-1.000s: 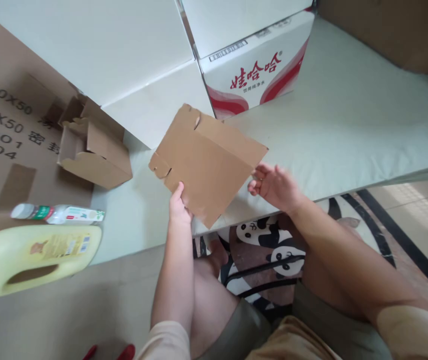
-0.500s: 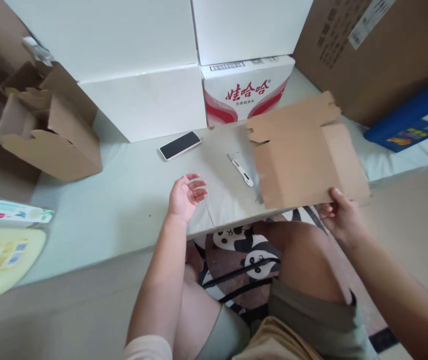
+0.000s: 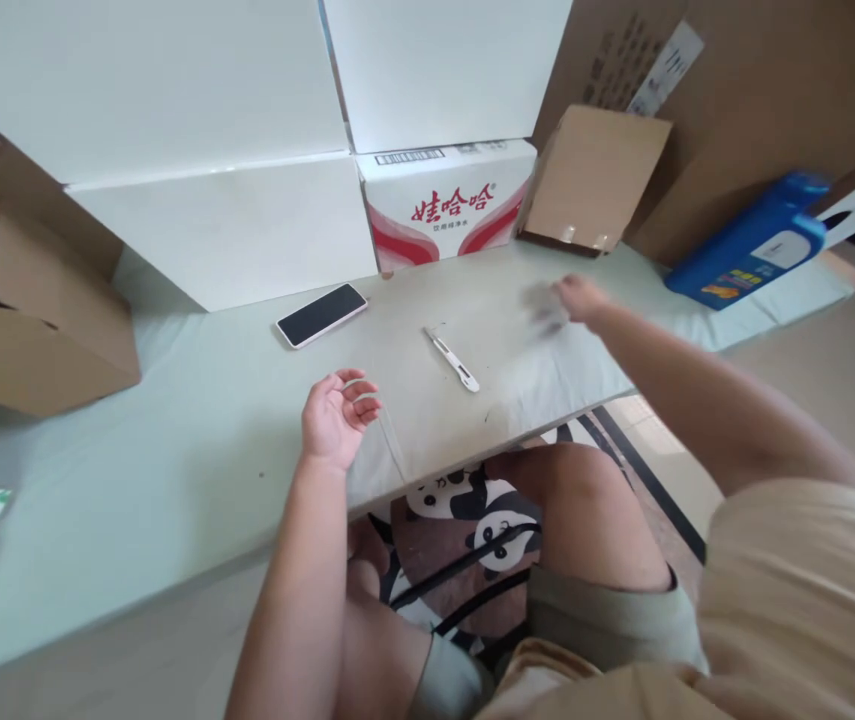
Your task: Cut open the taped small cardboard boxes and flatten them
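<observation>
Left hand (image 3: 333,418) rests empty, fingers loosely spread, on the bench (image 3: 194,440); right hand (image 3: 573,300), blurred so grip can't be told, hovers near the flat carton (image 3: 592,180) leaning upright, which could tip if knocked.

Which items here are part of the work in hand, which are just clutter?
In hand:
flat brown cardboard box blank, propped at the back, nearest the blurred right hand
left hand, open, empty

Lying about:
white utility knife
black smartphone
blue bottle
open brown carton
</observation>
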Demonstrator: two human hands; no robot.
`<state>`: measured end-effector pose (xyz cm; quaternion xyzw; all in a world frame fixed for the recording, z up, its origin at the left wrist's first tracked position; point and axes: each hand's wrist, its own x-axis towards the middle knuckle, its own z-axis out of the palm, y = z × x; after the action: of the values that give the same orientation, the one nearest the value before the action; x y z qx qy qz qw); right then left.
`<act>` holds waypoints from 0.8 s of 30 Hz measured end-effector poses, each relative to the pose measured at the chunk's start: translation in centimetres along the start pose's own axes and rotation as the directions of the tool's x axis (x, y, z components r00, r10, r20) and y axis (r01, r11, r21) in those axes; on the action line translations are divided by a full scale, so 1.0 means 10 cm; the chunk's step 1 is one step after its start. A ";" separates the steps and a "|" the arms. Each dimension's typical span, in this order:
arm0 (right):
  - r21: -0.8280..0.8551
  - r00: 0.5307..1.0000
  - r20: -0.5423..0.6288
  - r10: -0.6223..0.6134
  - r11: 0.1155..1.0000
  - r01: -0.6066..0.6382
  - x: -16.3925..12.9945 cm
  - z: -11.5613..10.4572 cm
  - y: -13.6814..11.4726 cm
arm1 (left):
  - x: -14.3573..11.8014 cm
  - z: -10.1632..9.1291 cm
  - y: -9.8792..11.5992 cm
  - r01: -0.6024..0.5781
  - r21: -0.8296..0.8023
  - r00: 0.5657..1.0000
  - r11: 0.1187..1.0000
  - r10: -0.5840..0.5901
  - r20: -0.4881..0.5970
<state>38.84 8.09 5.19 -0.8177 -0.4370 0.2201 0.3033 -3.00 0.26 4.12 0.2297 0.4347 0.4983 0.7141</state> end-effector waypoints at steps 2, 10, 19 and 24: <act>-0.166 0.995 0.063 -0.077 0.982 0.087 -0.35 0.25 0.25 | -0.03 -0.01 0.01 -0.007 -0.016 1.000 1.000 0.008 0.017; -0.517 0.966 0.118 -0.229 0.816 0.257 -1.00 0.49 0.67 | -0.27 -0.14 -0.03 -0.010 -0.042 0.998 0.999 0.012 0.059; -0.595 0.958 0.103 -0.268 0.755 0.275 -1.04 0.50 0.59 | -0.31 -0.19 0.03 -0.061 -0.086 0.998 0.994 0.063 0.026; -0.571 0.956 0.095 -0.276 0.772 0.280 -1.01 0.51 0.66 | -0.20 -0.12 -0.06 -0.024 -0.048 0.999 0.999 0.027 0.044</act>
<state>34.19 -1.77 -2.04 -0.7966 -0.5998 0.0318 0.0683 -4.01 -1.94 3.83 0.2293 0.4039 0.5122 0.7224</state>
